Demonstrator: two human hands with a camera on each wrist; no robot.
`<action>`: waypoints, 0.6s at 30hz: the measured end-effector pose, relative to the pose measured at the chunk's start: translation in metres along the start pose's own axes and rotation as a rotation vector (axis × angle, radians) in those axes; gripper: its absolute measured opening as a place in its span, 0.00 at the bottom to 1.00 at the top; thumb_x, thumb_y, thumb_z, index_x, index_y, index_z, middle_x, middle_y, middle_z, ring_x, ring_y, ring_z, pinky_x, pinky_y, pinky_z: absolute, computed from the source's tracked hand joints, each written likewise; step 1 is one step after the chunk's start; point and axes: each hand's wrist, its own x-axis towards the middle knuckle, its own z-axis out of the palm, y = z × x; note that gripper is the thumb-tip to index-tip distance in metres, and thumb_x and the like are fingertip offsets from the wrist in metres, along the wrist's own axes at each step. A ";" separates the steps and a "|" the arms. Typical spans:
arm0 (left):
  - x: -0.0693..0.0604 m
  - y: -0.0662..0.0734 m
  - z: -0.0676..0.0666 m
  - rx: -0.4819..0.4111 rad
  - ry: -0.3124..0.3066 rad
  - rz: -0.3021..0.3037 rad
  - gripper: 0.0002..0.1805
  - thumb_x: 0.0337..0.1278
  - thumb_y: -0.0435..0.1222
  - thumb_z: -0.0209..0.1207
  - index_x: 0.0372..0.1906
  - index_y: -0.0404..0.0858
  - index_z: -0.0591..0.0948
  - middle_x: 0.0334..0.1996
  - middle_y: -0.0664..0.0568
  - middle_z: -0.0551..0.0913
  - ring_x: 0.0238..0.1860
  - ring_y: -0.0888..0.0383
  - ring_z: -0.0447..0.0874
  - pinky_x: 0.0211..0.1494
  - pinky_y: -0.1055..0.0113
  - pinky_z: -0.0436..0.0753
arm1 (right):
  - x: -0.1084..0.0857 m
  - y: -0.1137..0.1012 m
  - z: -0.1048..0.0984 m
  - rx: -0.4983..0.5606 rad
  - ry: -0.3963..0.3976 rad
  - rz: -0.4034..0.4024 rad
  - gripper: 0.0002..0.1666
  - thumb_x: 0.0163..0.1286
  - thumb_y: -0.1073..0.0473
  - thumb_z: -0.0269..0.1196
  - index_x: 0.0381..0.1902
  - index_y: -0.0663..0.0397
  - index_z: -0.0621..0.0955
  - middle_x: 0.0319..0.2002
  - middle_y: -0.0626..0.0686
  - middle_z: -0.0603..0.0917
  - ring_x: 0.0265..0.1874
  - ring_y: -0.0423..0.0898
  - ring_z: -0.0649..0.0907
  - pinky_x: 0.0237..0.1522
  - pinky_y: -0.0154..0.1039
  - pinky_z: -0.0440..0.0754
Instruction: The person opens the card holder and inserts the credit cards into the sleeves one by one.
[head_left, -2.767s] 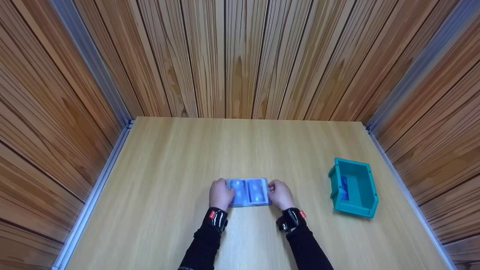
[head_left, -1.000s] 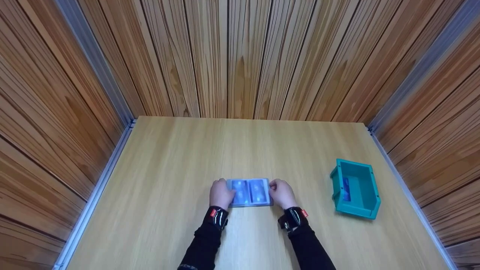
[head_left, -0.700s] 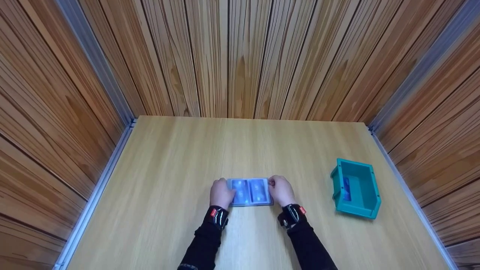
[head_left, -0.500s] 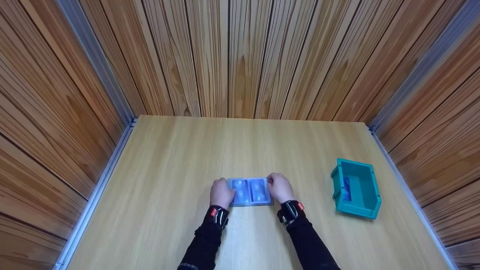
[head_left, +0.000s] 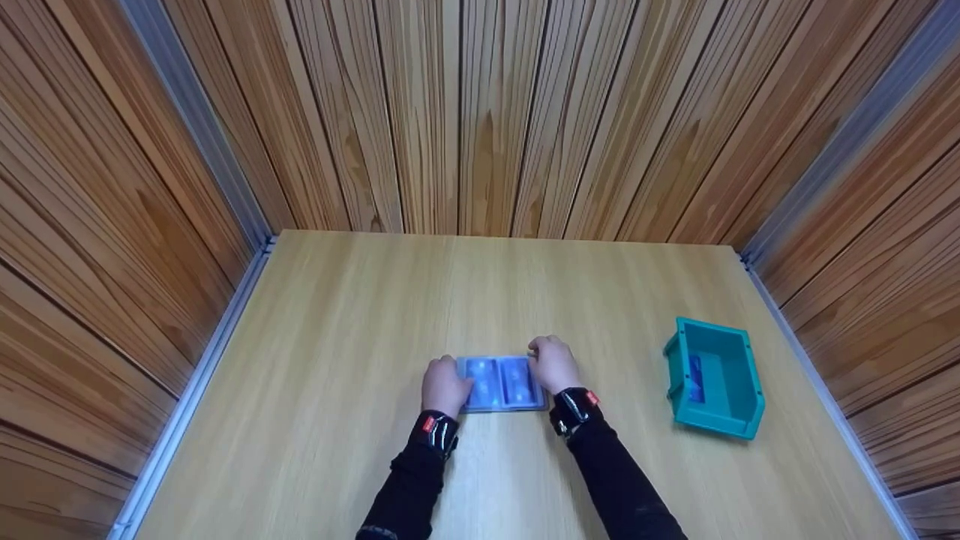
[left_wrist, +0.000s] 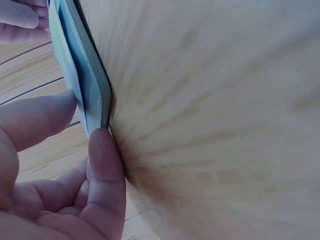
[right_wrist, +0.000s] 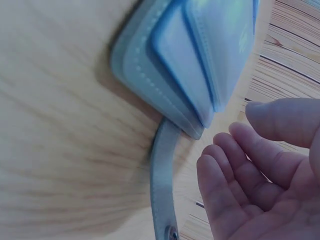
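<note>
An opened card holder (head_left: 491, 406) lies flat on the table, with shiny blue sleeves or cards on both halves. A strap (right_wrist: 162, 175) with a metal snap sticks out from its edge in the right wrist view. My left hand (head_left: 444, 386) pinches the left edge; the left wrist view has the thumb on the sleeve and a finger against the cover's rim. By the far right corner is my right hand (head_left: 553, 366). Its fingers (right_wrist: 225, 185) are loosely bent beside the holder, a small gap away, with nothing between them in the right wrist view.
A teal plastic bin (head_left: 712, 424) stands on the right of the wooden table (head_left: 337, 315). A small dark blue item (head_left: 697, 379) lies inside it against the left wall. Wood-panelled walls (head_left: 487, 120) enclose the table's back and sides.
My right hand has slid from the holder's right edge away from me to its far right corner. The left hand keeps its hold, and the holder stays in place.
</note>
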 end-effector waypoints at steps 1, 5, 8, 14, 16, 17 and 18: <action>0.000 0.000 0.000 -0.004 0.002 0.003 0.17 0.43 0.31 0.72 0.36 0.25 0.80 0.30 0.40 0.79 0.37 0.42 0.80 0.44 0.50 0.78 | 0.000 0.000 0.001 -0.002 0.004 -0.009 0.08 0.60 0.68 0.67 0.38 0.66 0.83 0.35 0.60 0.81 0.39 0.60 0.81 0.45 0.53 0.78; -0.001 0.001 -0.002 -0.011 0.017 0.016 0.16 0.42 0.30 0.71 0.36 0.24 0.79 0.30 0.41 0.79 0.36 0.43 0.80 0.43 0.51 0.79 | 0.001 0.000 0.000 -0.005 -0.009 -0.011 0.07 0.60 0.68 0.66 0.37 0.65 0.83 0.36 0.60 0.81 0.40 0.60 0.81 0.46 0.53 0.78; -0.001 0.002 -0.002 -0.008 0.002 -0.003 0.17 0.44 0.31 0.72 0.37 0.25 0.80 0.31 0.41 0.79 0.37 0.43 0.80 0.44 0.51 0.79 | 0.001 -0.002 -0.002 -0.011 -0.034 0.000 0.07 0.60 0.67 0.66 0.38 0.65 0.83 0.36 0.60 0.81 0.41 0.60 0.81 0.47 0.53 0.78; 0.000 0.002 -0.002 -0.010 -0.017 -0.032 0.18 0.45 0.32 0.72 0.39 0.25 0.80 0.32 0.41 0.80 0.38 0.43 0.80 0.46 0.50 0.79 | 0.003 -0.001 0.000 -0.014 -0.058 0.001 0.06 0.61 0.67 0.66 0.36 0.64 0.83 0.35 0.58 0.81 0.39 0.58 0.81 0.46 0.52 0.78; 0.000 0.002 -0.002 -0.009 -0.016 -0.031 0.18 0.44 0.32 0.73 0.38 0.25 0.80 0.32 0.41 0.80 0.38 0.43 0.80 0.46 0.50 0.79 | 0.003 0.000 0.001 -0.017 -0.055 -0.013 0.05 0.60 0.68 0.66 0.35 0.64 0.83 0.34 0.58 0.81 0.38 0.57 0.81 0.45 0.51 0.78; 0.000 0.002 -0.002 -0.006 -0.012 -0.026 0.18 0.44 0.32 0.73 0.38 0.25 0.80 0.31 0.41 0.79 0.38 0.43 0.80 0.46 0.50 0.79 | 0.003 0.000 0.002 -0.020 -0.053 -0.022 0.04 0.60 0.68 0.66 0.34 0.63 0.83 0.33 0.58 0.81 0.38 0.57 0.81 0.44 0.51 0.78; 0.000 0.001 -0.001 -0.003 -0.007 -0.022 0.17 0.44 0.32 0.73 0.37 0.26 0.80 0.31 0.41 0.79 0.37 0.43 0.80 0.45 0.50 0.79 | 0.003 0.000 0.002 -0.022 -0.053 -0.024 0.04 0.60 0.68 0.66 0.33 0.63 0.83 0.33 0.57 0.81 0.37 0.57 0.81 0.44 0.51 0.78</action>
